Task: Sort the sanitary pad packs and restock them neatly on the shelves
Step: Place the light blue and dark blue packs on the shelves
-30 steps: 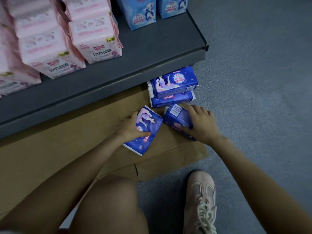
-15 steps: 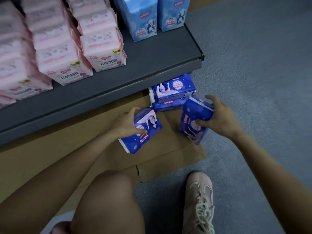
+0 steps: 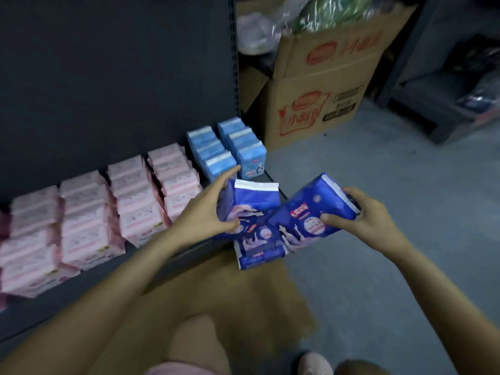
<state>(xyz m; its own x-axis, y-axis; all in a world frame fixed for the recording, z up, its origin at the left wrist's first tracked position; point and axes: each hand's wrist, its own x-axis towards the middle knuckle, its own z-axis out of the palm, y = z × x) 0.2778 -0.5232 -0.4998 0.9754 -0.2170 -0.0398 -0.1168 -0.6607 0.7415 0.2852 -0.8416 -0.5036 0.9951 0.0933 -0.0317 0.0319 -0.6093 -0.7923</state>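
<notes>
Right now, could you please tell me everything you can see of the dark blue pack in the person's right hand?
The dark blue pack is a soft, glossy plastic-wrapped packet with a white sealed end, a red label and pale printed figures. The right hand grips its upper right end, thumb across the front. It is held tilted in the air, lower end down-left, meeting the pack in the left hand, above more dark blue packs on the floor.

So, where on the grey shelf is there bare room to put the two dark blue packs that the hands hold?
The grey metal shelf shows a bare strip along its front edge, before the pink packs. The back is crowded: pink rows, then light blue packs at the right end. The left hand and right hand each grip one dark blue pack.
</notes>
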